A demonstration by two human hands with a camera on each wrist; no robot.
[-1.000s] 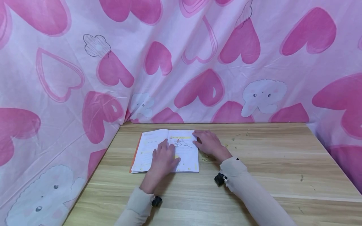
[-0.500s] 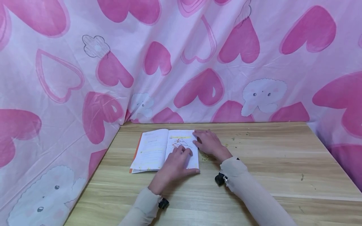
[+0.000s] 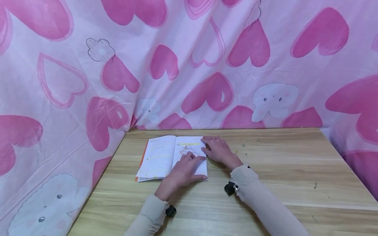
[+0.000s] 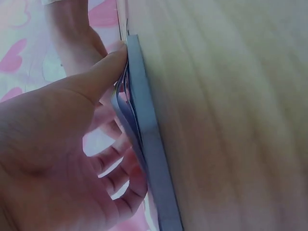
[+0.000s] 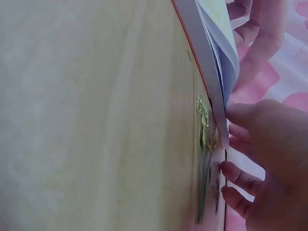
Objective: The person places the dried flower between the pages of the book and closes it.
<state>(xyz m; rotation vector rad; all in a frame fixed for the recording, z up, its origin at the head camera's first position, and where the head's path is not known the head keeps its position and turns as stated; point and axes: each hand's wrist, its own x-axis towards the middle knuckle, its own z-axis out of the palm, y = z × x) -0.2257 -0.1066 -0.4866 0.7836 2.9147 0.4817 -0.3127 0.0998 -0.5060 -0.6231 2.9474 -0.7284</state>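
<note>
An open book [image 3: 156,157] with an orange cover edge lies on the table, its printed pages up. On its right page is a thin branching sprig [image 3: 190,150] with small orange-red tips, partly covered by fingers. My left hand [image 3: 182,168] rests on the lower right page, thumb stretched to the page's lower right corner. In the left wrist view, that thumb [image 4: 108,67] presses at the edge of some bulging pages [image 4: 127,113]. My right hand [image 3: 217,149] touches the right page's outer edge near the top, and its thumb [image 5: 243,114] meets the page edge in the right wrist view.
Just right of the book lies a green-stemmed sprig [image 5: 202,120] with pale buds, beside darker dried stems [image 5: 215,187]. Small plant bits [image 3: 243,145] are scattered over the wooden table [image 3: 280,183]. A pink heart-patterned cloth [image 3: 206,59] hangs behind and at both sides.
My left hand has moved right, from the book's middle to the lower right page, uncovering the left page; its index finger then reached toward the right edge. My right hand has stayed put.
</note>
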